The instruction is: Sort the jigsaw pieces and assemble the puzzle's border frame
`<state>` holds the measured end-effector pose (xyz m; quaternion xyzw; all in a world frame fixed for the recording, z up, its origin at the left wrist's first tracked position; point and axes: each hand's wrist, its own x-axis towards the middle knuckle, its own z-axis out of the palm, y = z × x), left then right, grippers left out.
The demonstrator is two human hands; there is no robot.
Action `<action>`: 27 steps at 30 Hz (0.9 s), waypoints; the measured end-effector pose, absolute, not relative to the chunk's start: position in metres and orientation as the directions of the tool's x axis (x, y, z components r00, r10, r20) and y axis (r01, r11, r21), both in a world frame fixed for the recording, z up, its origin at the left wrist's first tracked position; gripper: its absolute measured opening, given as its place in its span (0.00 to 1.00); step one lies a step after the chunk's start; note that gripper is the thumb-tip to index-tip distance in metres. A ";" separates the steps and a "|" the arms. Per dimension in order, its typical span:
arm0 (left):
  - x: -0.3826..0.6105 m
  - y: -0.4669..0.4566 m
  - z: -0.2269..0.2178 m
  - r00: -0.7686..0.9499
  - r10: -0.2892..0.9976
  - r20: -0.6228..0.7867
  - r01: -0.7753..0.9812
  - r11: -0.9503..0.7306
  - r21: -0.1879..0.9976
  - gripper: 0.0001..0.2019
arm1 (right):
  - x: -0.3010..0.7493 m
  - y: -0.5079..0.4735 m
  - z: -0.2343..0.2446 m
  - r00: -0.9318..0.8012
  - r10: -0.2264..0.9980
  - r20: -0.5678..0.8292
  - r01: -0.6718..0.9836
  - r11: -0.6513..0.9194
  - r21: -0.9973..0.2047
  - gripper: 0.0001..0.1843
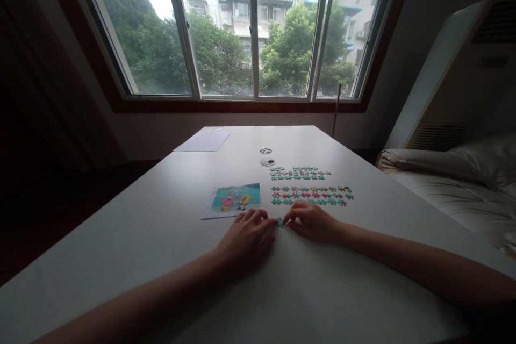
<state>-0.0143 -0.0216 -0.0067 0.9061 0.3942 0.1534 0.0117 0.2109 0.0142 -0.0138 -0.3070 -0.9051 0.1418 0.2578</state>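
A small teal jigsaw piece (280, 222), perhaps two joined, lies on the white table between my hands. My left hand (246, 234) rests low on the table with its fingers curled, and its fingertips grip the piece's left edge. From the other side my right hand (313, 221) pinches the piece between thumb and finger. Just beyond my left hand is a picture card (236, 198) with cartoon figures on a teal ground, its lower edge partly covered by my fingers. Past my right hand, loose jigsaw pieces (310, 195) lie sorted in several rows.
Farther back is another group of puzzle rows (298, 173). Two small round items (267, 162) lie beyond the card. White paper (203, 140) lies at the table's far left corner. A sofa (451, 177) stands to the right, and a window (253, 37) is ahead.
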 end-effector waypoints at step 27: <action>-0.011 -0.022 -0.006 0.643 0.721 0.259 0.710 -0.688 0.150 0.16 | 0.215 0.011 -0.013 -0.719 0.573 0.394 0.456 0.816 -0.354 0.11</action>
